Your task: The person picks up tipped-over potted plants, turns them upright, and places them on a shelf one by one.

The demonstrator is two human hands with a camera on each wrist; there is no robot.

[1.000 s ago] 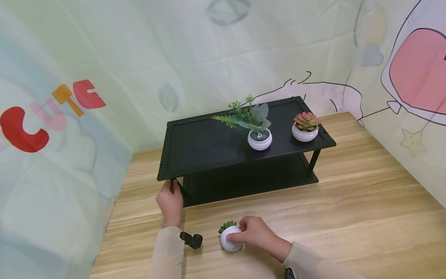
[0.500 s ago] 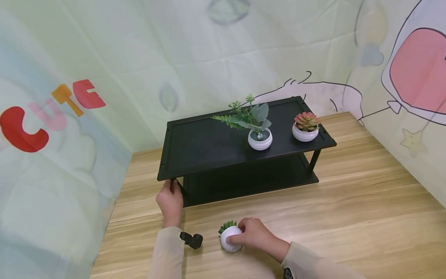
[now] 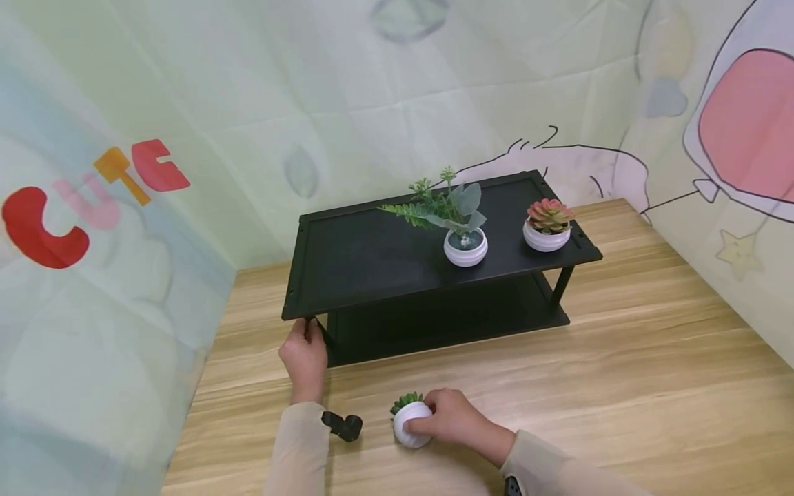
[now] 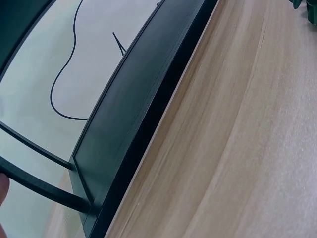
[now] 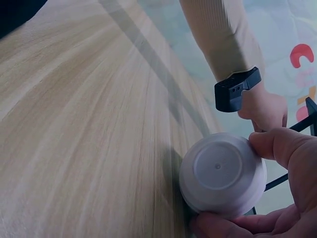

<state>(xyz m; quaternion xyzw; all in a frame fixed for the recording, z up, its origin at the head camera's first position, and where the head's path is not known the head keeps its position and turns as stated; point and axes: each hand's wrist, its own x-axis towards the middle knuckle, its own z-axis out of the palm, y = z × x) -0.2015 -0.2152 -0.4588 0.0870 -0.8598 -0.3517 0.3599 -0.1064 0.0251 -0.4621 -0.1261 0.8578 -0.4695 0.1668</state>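
My left hand point(image 3: 305, 358) grips the front left post of a black two-tier shelf point(image 3: 360, 258), close under its upper board. In the left wrist view this post point(image 4: 44, 188) runs to the lower board, and a bit of a finger point(image 4: 3, 187) shows at it. My right hand point(image 3: 455, 417) holds a small white pot point(image 3: 411, 426) with a green succulent point(image 3: 407, 401), between thumb and fingers, in front of the shelf. The pot is tipped over, its round base point(image 5: 218, 166) facing the right wrist camera. The succulent is hidden behind the pot there.
On the upper board stand a white pot with leafy green stems point(image 3: 465, 248) and, further right, a white pot with a pink-red succulent point(image 3: 547, 234). The wooden table point(image 3: 645, 358) meets printed cloth walls point(image 3: 347, 89) behind and at both sides.
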